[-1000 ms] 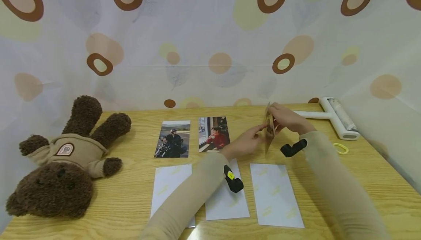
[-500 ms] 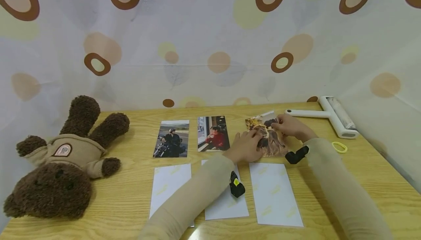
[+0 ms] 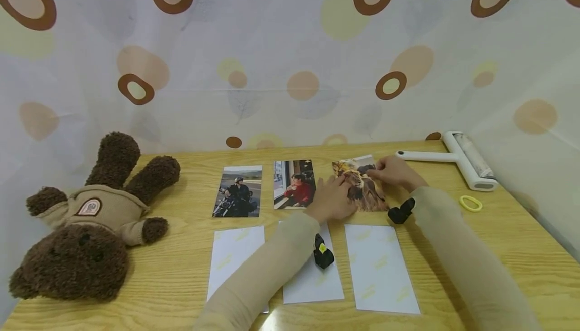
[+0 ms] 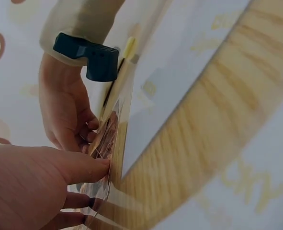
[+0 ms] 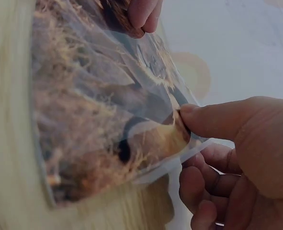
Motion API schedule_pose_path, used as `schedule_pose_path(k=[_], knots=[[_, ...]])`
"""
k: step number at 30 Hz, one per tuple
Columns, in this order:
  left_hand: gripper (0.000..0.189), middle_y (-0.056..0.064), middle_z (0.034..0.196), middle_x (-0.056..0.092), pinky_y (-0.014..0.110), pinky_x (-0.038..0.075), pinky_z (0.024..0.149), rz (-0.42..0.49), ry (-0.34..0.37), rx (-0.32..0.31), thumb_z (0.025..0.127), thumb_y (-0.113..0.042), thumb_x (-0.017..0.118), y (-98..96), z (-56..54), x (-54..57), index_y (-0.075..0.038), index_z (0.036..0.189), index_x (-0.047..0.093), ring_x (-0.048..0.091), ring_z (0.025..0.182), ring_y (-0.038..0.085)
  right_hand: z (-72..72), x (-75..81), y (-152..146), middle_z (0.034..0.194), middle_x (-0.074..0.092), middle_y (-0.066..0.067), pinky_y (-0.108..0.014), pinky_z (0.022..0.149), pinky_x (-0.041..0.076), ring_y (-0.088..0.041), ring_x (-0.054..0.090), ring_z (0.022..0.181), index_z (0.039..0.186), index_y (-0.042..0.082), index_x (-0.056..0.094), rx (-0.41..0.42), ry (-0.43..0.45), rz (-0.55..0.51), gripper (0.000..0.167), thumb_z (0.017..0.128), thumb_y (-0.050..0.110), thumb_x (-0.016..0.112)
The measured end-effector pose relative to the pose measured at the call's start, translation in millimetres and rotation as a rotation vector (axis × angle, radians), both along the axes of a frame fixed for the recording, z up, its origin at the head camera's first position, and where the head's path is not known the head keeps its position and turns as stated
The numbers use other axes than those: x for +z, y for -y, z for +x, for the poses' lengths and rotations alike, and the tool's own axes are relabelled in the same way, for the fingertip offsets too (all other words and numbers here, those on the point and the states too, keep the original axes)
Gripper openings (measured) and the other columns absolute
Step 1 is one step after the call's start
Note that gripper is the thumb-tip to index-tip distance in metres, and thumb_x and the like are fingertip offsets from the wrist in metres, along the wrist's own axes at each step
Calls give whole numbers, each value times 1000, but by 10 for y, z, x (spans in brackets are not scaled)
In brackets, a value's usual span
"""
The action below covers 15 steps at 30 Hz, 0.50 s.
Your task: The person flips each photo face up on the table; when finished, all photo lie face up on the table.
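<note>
A glossy lion photo (image 3: 373, 197) lies between both hands at the back of the table, slightly askew. My left hand (image 3: 333, 201) is at its left side, fingertips over the picture; in the left wrist view its thumb (image 4: 96, 166) and fingers meet at the photo's edge. My right hand (image 3: 395, 172) pinches the right edge, thumb (image 5: 213, 117) on the printed face and curled fingers beneath, as the right wrist view shows. That corner is lifted, with a shadow under it. Left of it lie a photo of a person in red (image 3: 294, 185) and a motorcycle photo (image 3: 237, 192).
White sheets with faint yellow marks lie in front: a left one (image 3: 235, 245), a middle one (image 3: 314, 285) partly under the left sleeve, and a right one (image 3: 382, 270). A brown teddy bear (image 3: 104, 210) lies left; a white lint roller (image 3: 466, 162) and yellow band (image 3: 471, 203) lie right.
The lion photo, held upright edge-on a second ago, has been lowered face up toward the table. It has since shifted slightly left, nearer the photo in red, with both hands following.
</note>
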<state>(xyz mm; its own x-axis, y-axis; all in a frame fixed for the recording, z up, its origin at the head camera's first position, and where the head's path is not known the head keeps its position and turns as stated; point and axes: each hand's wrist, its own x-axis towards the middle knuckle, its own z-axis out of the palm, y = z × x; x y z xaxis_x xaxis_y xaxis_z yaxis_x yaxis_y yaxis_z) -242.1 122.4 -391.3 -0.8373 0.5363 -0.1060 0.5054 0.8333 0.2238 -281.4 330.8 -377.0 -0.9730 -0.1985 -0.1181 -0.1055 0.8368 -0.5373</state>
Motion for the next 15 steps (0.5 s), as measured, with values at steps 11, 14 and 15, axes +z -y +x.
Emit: schedule_pose_path(k=[11, 14, 15], knots=[[54, 0, 158, 28, 51, 13, 119, 17, 36, -20, 97, -47, 49, 97, -93, -14, -21, 144, 46, 21, 147, 25, -94, -78, 46, 46, 29, 8, -27, 49, 31, -8, 22, 43, 54, 14, 43, -14, 16, 2, 46, 95, 26, 58], [54, 0, 158, 28, 51, 13, 119, 20, 39, -25, 97, -46, 49, 108, -103, -20, -21, 144, 46, 22, 147, 25, -100, -90, 76, 45, 25, 8, -26, 47, 31, -8, 20, 42, 51, 16, 37, -34, 20, 11, 50, 95, 26, 60], [54, 0, 158, 28, 51, 14, 119, 21, 38, -23, 96, -46, 50, 111, -104, -24, -20, 144, 46, 22, 147, 25, -104, -93, 91, 45, 23, 8, -26, 47, 30, -8, 19, 42, 52, 16, 34, -44, 23, 10, 51, 94, 25, 60]])
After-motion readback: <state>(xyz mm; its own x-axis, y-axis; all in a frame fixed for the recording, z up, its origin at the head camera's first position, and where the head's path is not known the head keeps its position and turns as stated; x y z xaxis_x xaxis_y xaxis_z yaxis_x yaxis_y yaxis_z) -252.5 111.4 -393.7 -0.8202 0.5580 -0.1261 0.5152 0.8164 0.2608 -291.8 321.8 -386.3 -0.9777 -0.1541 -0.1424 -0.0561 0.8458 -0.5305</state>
